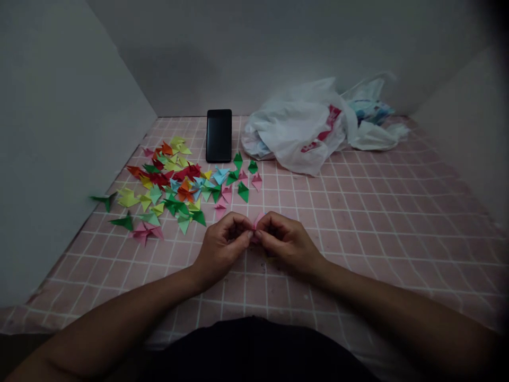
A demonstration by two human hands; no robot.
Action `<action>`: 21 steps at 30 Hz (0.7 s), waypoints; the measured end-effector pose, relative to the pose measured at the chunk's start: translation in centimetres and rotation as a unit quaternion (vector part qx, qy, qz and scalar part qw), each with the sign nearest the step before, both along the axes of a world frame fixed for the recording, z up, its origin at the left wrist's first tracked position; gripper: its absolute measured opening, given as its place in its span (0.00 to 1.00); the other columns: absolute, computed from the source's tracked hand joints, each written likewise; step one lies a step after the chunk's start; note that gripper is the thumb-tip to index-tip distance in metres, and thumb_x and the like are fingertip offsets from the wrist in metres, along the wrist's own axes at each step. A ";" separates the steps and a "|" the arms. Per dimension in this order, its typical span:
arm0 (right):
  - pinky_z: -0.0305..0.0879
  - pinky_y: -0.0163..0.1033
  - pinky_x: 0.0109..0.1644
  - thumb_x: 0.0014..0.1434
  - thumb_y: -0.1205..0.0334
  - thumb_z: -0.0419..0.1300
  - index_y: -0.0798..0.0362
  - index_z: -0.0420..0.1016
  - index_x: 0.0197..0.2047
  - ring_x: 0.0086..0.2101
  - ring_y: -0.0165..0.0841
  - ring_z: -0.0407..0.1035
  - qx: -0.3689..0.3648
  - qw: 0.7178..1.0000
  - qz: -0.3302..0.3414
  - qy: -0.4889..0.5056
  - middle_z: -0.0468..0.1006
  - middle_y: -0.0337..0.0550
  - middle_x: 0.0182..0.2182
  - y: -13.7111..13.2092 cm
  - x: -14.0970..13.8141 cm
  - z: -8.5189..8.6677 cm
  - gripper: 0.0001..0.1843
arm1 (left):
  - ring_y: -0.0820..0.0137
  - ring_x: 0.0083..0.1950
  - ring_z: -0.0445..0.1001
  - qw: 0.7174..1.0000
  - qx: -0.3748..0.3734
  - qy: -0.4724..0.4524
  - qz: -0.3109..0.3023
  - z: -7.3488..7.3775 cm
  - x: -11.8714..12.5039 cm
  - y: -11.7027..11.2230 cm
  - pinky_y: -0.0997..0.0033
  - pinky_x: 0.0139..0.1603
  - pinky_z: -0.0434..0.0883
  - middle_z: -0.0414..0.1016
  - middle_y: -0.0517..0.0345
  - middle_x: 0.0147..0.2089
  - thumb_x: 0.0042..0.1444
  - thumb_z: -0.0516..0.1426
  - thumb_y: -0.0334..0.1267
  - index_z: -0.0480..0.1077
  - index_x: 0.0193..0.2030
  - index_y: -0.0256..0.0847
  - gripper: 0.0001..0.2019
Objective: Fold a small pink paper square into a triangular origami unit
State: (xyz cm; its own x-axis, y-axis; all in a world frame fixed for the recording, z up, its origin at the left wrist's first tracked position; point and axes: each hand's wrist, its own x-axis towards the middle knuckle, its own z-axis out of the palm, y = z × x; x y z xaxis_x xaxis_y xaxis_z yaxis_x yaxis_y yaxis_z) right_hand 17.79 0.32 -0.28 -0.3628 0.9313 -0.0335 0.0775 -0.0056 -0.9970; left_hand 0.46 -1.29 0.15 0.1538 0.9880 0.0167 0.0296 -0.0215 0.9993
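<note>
Plain walls (pixel 51 106) enclose the checked cloth (pixel 382 223) I'm viewing remotely. I have the pink paper (pixel 258 218) at the near middle, between the left hand (pixel 222 244) and right hand (pixel 292 244). Thumbs and forefingers are clamped on it from both sides, presumably because so small a piece needs steadying; I can't make out its folds. Folded papers (pixel 186 174) lie scattered left and beyond, perhaps to leave working room. The phone (pixel 218 136) seems propped upright, and bags (pixel 296 127) sit by the back wall.
</note>
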 end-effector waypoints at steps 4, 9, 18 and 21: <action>0.56 0.33 0.26 0.57 0.60 0.61 0.51 0.68 0.29 0.23 0.27 0.60 -0.027 0.999 -0.001 0.022 0.66 0.33 0.22 -0.1 0.0 0.4 0.08 | 0.76 0.31 0.72 1.000 -0.004 -0.004 -0.002 0.2 0.0 0.1 0.78 0.33 0.71 0.73 0.62 0.30 0.54 0.62 0.32 0.72 0.35 0.38 0.03; 0.57 0.33 0.26 0.57 0.60 0.62 0.51 0.68 0.29 0.22 0.26 0.60 -0.055 0.997 0.011 0.057 0.66 0.32 0.21 -0.1 -0.1 0.8 0.08 | 0.76 0.30 0.71 1.000 0.003 0.001 -0.006 0.2 0.0 0.1 0.77 0.32 0.69 0.72 0.62 0.29 0.54 0.61 0.32 0.73 0.33 0.38 0.01; 0.57 0.33 0.26 0.58 0.58 0.62 0.52 0.69 0.30 0.24 0.26 0.60 -0.061 0.997 -0.004 0.049 0.67 0.34 0.23 -0.5 0.0 1.0 0.09 | 0.75 0.32 0.72 0.998 0.033 0.048 -0.016 0.6 -0.4 0.2 0.77 0.33 0.69 0.75 0.59 0.32 0.57 0.60 0.33 0.75 0.36 0.38 0.03; 0.57 0.33 0.26 0.58 0.57 0.62 0.51 0.69 0.30 0.24 0.27 0.60 -0.054 0.997 -0.005 0.049 0.67 0.34 0.23 -0.5 0.0 1.0 0.09 | 0.74 0.32 0.75 1.000 0.002 0.024 -0.020 0.7 -0.3 0.2 0.77 0.34 0.72 0.76 0.59 0.32 0.57 0.62 0.36 0.74 0.36 0.37 0.04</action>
